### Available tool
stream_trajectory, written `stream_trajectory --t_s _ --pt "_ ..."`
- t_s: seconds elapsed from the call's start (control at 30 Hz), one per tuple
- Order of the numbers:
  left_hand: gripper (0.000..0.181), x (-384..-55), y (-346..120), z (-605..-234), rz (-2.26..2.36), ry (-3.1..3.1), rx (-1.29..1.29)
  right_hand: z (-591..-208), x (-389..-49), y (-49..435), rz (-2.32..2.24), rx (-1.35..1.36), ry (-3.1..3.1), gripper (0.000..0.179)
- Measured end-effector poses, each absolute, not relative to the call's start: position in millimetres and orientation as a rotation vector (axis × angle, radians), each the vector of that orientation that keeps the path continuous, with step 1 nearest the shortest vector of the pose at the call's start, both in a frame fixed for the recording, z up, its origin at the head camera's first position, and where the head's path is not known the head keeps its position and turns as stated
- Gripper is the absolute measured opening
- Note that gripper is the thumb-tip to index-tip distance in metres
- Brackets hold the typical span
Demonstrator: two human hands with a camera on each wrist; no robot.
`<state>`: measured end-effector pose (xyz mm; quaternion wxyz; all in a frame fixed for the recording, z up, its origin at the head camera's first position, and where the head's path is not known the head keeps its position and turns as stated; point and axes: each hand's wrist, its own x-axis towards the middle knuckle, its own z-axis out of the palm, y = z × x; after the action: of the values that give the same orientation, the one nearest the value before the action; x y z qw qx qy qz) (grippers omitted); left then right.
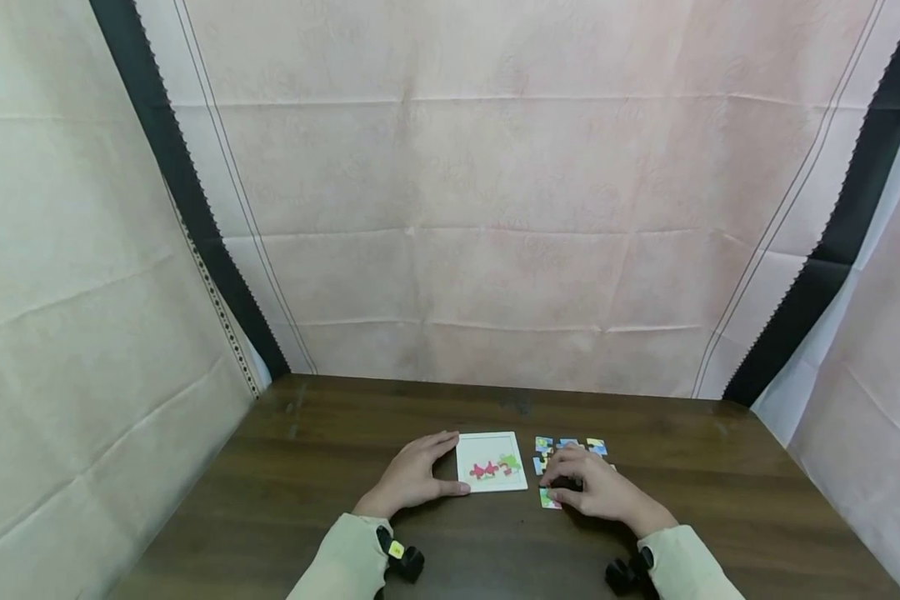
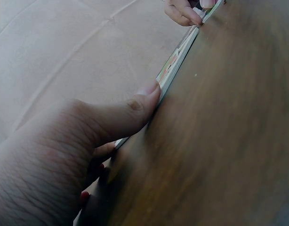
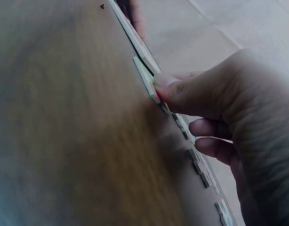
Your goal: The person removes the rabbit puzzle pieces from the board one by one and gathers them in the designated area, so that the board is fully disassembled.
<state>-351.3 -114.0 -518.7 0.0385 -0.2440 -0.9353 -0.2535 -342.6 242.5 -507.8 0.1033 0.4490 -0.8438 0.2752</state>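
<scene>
A square white puzzle tray (image 1: 487,447) with a raised rim lies flat on the table, pink and green figures in its lower part. My left hand (image 1: 417,473) grips its left side, thumb at the near corner and fingers toward the far corner. Just right of the tray, my right hand (image 1: 591,487) pinches a green jigsaw piece (image 1: 548,500) at its edge. In the right wrist view the thumb presses on that piece (image 3: 145,79), close beside the tray's edge; the index fingertip is mostly hidden behind the thumb.
Several colourful jigsaw pieces (image 1: 543,444) lie in a loose group beyond and under the right hand, partly covered by it. The brown wooden table (image 1: 330,450) meets pale fabric walls (image 1: 495,275) at its back and sides. Black wrist devices (image 1: 405,562) sit at both cuffs.
</scene>
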Motion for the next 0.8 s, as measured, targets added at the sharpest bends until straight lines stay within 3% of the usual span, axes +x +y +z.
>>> stream_trajectory --t_s 0.43,0.8 --pt "0.095 -350.2 -113.2 -516.5 -0.778 -2.860 -0.762 -504.0 -343.6 238.6 0.853 1.286 -2.432 0.015" --pt "0.096 -352.3 -113.6 -520.7 -0.756 -2.865 -0.757 -491.6 -351.1 173.5 0.954 1.339 -2.421 0.015"
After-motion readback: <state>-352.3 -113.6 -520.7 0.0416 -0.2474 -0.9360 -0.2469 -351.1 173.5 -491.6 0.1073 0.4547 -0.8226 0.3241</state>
